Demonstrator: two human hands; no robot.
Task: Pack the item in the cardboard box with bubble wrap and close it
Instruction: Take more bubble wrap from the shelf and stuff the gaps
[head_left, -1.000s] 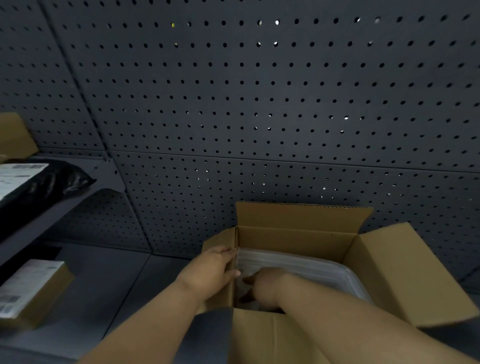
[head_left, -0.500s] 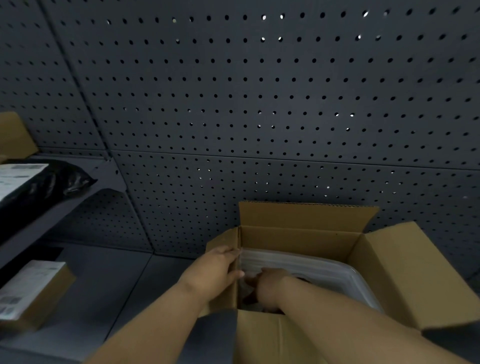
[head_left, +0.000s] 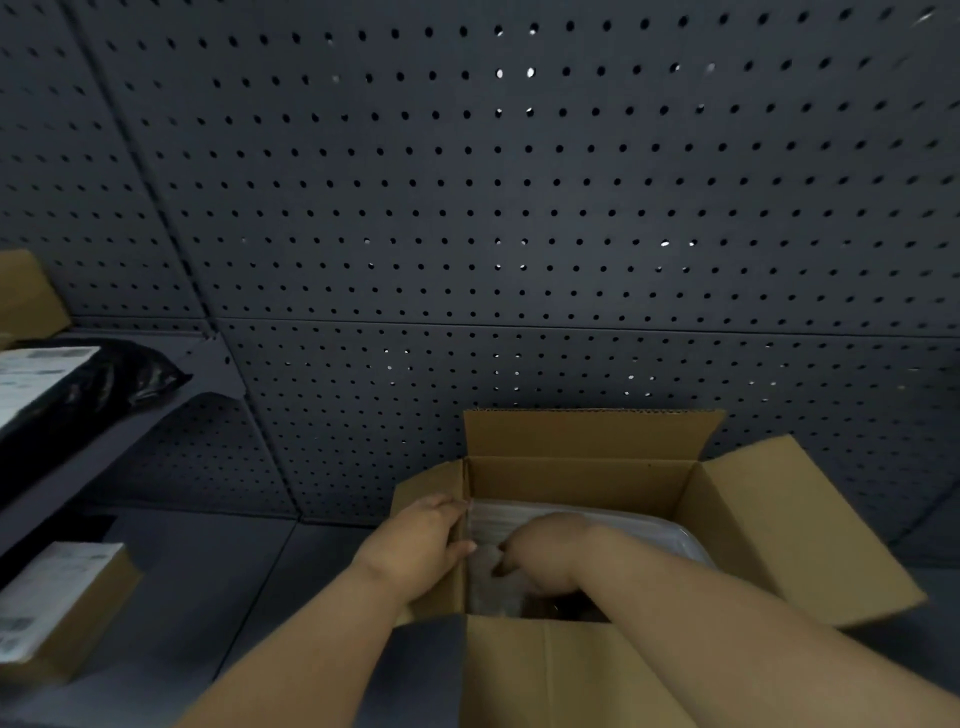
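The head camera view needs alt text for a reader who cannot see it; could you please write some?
A person's right hand reaches into an open cardboard box holding bubble wrap, while the left hand grips its left wall. A dark pegboard stands behind.

We record one brown cardboard box (head_left: 587, 670), open at the top, standing upright on the worktop close to the pegboard wall. All four flaps are unfolded: the far flap (head_left: 589, 434) stands upright, the right flap (head_left: 810, 525) splays outward and down, the left flap (head_left: 428, 483) leans outward, and the near flap hangs toward the viewer. Inside, we note clear bubble wrap (head_left: 639, 522) lying across the interior, pale and glossy, reaching from the left wall to the right wall below the rim. The item itself is hidden; only a dark patch shows at the near inside edge.
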